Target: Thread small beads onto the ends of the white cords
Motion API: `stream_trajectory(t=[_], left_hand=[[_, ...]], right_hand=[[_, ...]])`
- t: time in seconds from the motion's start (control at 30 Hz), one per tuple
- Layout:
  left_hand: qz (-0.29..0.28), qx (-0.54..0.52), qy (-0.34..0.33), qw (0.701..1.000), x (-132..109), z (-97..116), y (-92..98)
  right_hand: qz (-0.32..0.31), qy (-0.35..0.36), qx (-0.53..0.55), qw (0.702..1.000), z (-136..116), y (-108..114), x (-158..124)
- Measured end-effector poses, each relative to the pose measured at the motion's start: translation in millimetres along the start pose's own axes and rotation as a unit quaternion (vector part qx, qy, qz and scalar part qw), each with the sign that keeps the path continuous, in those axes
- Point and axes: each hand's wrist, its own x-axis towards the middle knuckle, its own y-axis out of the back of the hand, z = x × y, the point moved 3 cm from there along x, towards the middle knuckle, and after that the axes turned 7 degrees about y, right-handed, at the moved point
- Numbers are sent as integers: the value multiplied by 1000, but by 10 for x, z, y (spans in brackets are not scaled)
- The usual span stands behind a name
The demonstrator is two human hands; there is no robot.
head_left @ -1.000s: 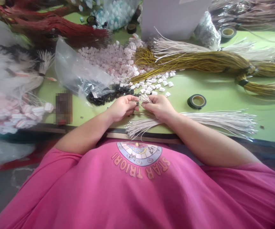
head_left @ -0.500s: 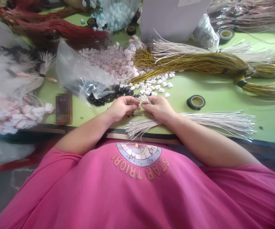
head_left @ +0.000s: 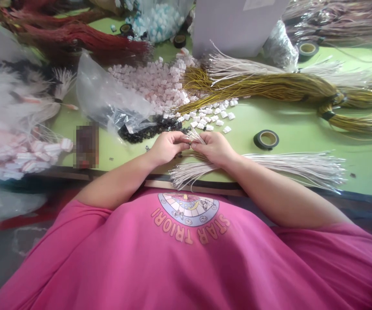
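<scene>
My right hand (head_left: pixel 216 148) is closed round several white wires (head_left: pixel 196 137), whose ends poke out past the fingers. Fingertips of my left hand (head_left: pixel 168 147) pinch something small and dark that I cannot make out, right beside those wire ends. Under my right wrist a bundle of white wires (head_left: pixel 296 165) lies along the table's front edge. Small black parts (head_left: pixel 155 129) are heaped just beyond my left hand. Behind both hands is a spread pile of small white connectors (head_left: pixel 163 82).
Yellow-brown wire bundles (head_left: pixel 276 88) lie at the back right. A black tape roll (head_left: pixel 266 139) sits right of my hands. Left are a clear plastic bag (head_left: pixel 103 92), a blurred dark block (head_left: pixel 87 145) and white connectors on wires (head_left: pixel 27 155). Red wires (head_left: pixel 76 38) lie back left.
My two hands' fingertips have come closer together at the wire ends. The whole view has shifted very slightly.
</scene>
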Motion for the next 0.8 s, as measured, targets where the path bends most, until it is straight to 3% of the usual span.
stream_trajectory(t=[0.1, 0.2, 0.3, 0.43, 0.6, 0.8], left_hand=[[9, 74, -5, 997, -26, 19, 78], [24, 95, 4, 995, -56, 32, 179], [3, -20, 35, 999, -65, 34, 238], [-61, -195, 107, 973, -56, 45, 205], [-88, -252, 142, 953, -42, 35, 126], [-118, -314, 187, 923, -44, -14, 70]], right_hand=[[39, 7, 6, 999, 11, 24, 5], [58, 4, 92, 994, 23, 38, 14], [30, -25, 173, 984, 28, 21, 15], [9, -31, 206, 978, 10, 4, 4], [25, -26, 178, 983, 7, 4, -3], [31, -42, 229, 972, 30, -8, 16]])
